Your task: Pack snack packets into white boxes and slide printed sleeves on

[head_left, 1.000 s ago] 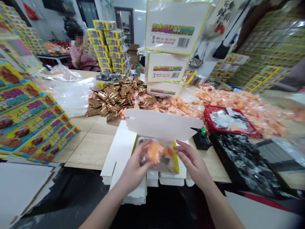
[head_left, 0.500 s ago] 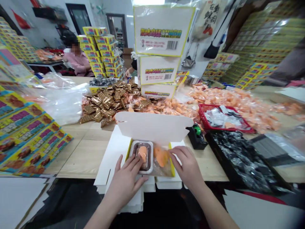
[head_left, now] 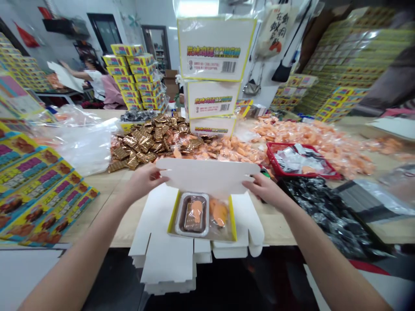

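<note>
Top carton, upper centre: coloured Chinese headline strip, white label w/ small print and barcode; chars too blurred to read; same layout on mid carton and low carton beneath, also unreadable; hanging bag, upper right: black brush chars, red mark, not legible; yellow box stacks, upper left: coloured print, illegible.

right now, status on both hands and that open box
Left hand pinching the lid at its left corner, right hand at its right corner. Lid raised; tray and orange packet lie in the box. Nothing across the opening.
</note>
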Tool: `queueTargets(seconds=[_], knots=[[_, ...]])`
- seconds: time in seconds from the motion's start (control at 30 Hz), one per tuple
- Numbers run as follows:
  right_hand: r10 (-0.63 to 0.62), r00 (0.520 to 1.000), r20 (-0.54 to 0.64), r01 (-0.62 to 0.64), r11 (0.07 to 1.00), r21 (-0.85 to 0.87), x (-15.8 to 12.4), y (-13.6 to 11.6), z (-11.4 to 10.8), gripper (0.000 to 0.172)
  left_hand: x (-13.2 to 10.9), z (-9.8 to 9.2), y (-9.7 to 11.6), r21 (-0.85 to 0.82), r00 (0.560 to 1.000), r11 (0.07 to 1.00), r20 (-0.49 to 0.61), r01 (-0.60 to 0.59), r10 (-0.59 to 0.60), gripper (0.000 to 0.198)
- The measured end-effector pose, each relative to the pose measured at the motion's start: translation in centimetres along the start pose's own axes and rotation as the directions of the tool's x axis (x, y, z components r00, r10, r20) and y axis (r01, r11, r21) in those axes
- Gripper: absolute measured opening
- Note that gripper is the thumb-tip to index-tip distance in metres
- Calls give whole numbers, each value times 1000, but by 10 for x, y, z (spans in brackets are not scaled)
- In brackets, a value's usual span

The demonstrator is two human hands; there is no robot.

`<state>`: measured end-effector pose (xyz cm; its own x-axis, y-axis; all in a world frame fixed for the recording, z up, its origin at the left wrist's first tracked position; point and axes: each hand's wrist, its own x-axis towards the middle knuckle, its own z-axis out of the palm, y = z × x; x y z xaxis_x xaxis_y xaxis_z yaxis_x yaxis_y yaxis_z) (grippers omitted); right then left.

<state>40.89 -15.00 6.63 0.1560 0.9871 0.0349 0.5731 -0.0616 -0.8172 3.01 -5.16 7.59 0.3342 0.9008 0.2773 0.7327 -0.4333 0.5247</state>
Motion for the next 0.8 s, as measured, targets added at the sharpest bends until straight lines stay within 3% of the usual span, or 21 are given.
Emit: queueTargets(seconds=[0.07, 0.1, 0.2, 0.27, 0.43, 0.6, 0.67, 0.73, 0.8], knots=[[15, 993, 114, -23, 997, 75, 12, -16, 3, 23, 9, 11, 13, 82, 998, 997, 68, 9, -15, 31], [10, 995, 103, -18, 997, 75, 12, -22, 9, 20, 9, 20, 20, 99, 998, 995, 54, 27, -32, 30], [-14, 999, -41, 12, 1000, -27, -10, -28, 36, 14, -7, 41, 37, 78, 998, 996, 26, 47, -49, 29], [-10, 996, -88, 1, 994, -105, -32, -21, 53, 20, -20, 45, 40, 36, 998, 999, 62, 20, -22, 25], [-176, 983, -57, 170, 980, -99, -81, 16, 82, 38, -54, 36, 23, -108, 964, 984, 207, -144, 164, 33], [-299, 954, 17, 291, 914, -281, -119, 53, 102, 74, -112, 48, -5, -53, 922, 963, 276, -265, 270, 82], [-364, 930, 58, 360, 863, -355, -126, 61, 102, 81, -127, 56, -14, -34, 896, 941, 296, -335, 330, 84], [-473, 878, 77, 463, 795, -393, -122, 61, 94, 80, -129, 59, -16, -64, 888, 938, 307, -341, 343, 81], [-533, 841, 93, 528, 771, -355, -107, 51, 81, 80, -115, 52, -10, -160, 905, 945, 278, -286, 321, 70]])
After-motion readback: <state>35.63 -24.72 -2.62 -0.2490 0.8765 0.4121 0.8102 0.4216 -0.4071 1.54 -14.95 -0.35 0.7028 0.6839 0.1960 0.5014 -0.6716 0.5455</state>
